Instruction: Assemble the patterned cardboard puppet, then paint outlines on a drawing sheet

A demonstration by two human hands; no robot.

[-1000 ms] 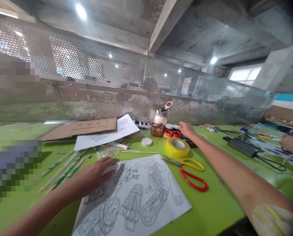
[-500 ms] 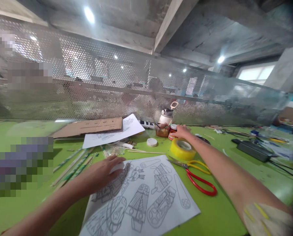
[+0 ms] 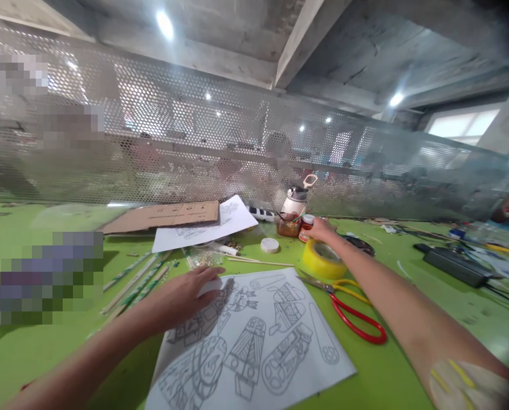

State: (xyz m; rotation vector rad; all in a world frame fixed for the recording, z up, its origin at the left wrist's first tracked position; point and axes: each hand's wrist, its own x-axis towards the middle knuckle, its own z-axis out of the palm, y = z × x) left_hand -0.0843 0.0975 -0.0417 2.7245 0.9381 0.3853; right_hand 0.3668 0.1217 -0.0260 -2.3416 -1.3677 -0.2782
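A white sheet with line drawings lies on the green table. My left hand rests over its upper left corner, fingers spread and holding nothing. Farther off, my right hand is closed around the right side of a small red jar with a pale lid. Just nearer than that hand lies a roll of yellow tape. Scissors with one red and one yellow handle lie beside the sheet, under the edge of my right forearm.
Behind the jar stand a brown pot and a white bottle. Cardboard, a round white lid, thin sticks and a black adapter lie about. A perforated screen borders the table.
The whole view has shifted slightly, so things appear a little farther right. My right hand stays at the jar, and my left hand stays on the sheet.
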